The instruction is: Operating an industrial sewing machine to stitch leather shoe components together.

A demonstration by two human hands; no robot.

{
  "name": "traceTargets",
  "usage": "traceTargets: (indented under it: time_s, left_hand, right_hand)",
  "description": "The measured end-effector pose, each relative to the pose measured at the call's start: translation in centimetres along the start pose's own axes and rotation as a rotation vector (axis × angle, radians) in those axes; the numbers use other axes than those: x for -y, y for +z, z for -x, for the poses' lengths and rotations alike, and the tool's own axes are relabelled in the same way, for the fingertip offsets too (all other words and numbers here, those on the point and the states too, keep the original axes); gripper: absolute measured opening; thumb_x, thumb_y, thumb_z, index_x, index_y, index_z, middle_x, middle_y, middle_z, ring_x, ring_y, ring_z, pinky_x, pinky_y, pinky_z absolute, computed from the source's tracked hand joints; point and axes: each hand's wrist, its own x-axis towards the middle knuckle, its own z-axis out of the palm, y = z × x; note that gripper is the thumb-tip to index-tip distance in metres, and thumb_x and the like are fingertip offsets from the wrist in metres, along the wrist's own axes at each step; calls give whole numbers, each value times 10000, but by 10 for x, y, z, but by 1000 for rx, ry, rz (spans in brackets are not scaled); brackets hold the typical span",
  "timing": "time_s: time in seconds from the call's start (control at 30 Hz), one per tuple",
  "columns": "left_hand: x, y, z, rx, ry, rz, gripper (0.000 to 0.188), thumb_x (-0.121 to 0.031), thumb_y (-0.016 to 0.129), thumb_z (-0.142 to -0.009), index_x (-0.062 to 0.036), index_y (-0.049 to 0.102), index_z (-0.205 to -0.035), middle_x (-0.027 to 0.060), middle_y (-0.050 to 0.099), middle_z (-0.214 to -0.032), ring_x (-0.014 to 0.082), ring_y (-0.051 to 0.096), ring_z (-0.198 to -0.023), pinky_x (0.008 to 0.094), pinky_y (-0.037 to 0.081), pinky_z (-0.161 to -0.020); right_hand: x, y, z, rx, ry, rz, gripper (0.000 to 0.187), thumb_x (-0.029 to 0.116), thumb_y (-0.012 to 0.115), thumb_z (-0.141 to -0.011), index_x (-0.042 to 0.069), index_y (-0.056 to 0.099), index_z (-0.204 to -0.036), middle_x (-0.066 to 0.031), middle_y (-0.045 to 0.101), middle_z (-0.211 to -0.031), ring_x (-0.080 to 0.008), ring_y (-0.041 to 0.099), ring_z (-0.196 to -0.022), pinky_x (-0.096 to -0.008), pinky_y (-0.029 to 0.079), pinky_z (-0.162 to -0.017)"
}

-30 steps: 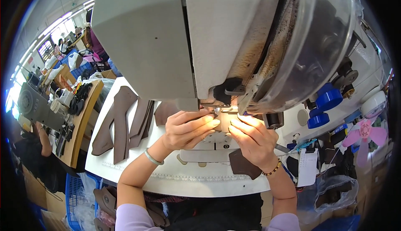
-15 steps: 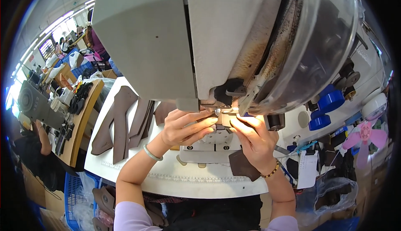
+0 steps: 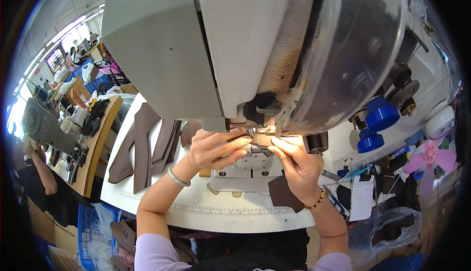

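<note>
Under the head of a large grey-white sewing machine [image 3: 157, 50], both hands work close to the lit needle area. My left hand [image 3: 213, 149], a pale bangle on its wrist, has its thumb and fingers pinched at the left edge of a small brown leather-like piece [image 3: 265, 139]. From the right, my right hand [image 3: 298, 165], wearing a beaded bracelet, presses the piece's other edge between thumb and fingers. Fingers and the machine head hide part of that piece. Beside my right wrist a dark brown cut piece [image 3: 284, 194] lies on the white table [image 3: 221, 217].
Several long brown cut pieces [image 3: 145, 143] lie on the table's left. Blue knobs [image 3: 382, 119] stick out at the machine's right, near a pink fan [image 3: 429, 155]. A blue basket [image 3: 86, 232] stands below left. Further left, another person sits at a wooden-edged bench [image 3: 100, 153].
The machine head appears shifted slightly left, as the view has moved a little. My hands keep their pinch at the piece, with only small finger shifts. The other person's hand has moved up.
</note>
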Motion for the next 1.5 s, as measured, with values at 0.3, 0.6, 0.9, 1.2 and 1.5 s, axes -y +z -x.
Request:
traceTargets:
  time_s: [0.3, 0.6, 0.9, 1.2, 1.5]
  left_hand:
    - [6, 3, 6, 12, -59, 10, 263, -253, 782, -682, -104, 752, -896, 39, 701, -877, 165, 653, -769, 267, 523, -659]
    - [6, 2, 4, 49, -98, 46, 332, -242, 781, -651, -73, 747, -935, 44, 696, -880, 172, 644, -744, 265, 523, -661]
    - [4, 2, 8, 48, -124, 51, 323, -242, 785, -652, -55, 738, -911, 46, 692, -866, 177, 641, -733, 272, 521, -656]
    - [8, 4, -3, 13, -17, 12, 311, -282, 749, -743, 0, 724, -872, 89, 678, -779, 161, 651, -596, 226, 524, -511]
    - [10, 3, 1, 20, -85, 59, 297, -213, 797, -658, -39, 734, -891, 75, 704, -853, 196, 653, -734, 268, 525, -643]
  right_hand:
    - [-20, 8, -1, -29, 163, -131, 48, 22, 713, -817, 16, 725, -863, -64, 674, -811, -148, 606, -747, -271, 475, -708]
    - [-18, 7, -3, -47, 173, -178, 55, 41, 709, -828, 2, 722, -864, -51, 657, -779, -137, 591, -718, -265, 460, -691]
    - [-19, 12, 3, -81, 142, -172, 86, 46, 709, -832, -14, 719, -894, -56, 668, -788, -128, 605, -716, -257, 477, -662]
    - [-24, 15, 5, -64, 153, -210, 149, -34, 719, -735, -16, 616, -842, -137, 659, -933, -293, 612, -940, -341, 487, -826]
    - [-30, 17, 6, -76, 199, -240, 170, -30, 715, -742, -43, 627, -887, -132, 638, -922, -278, 594, -934, -329, 480, -820]
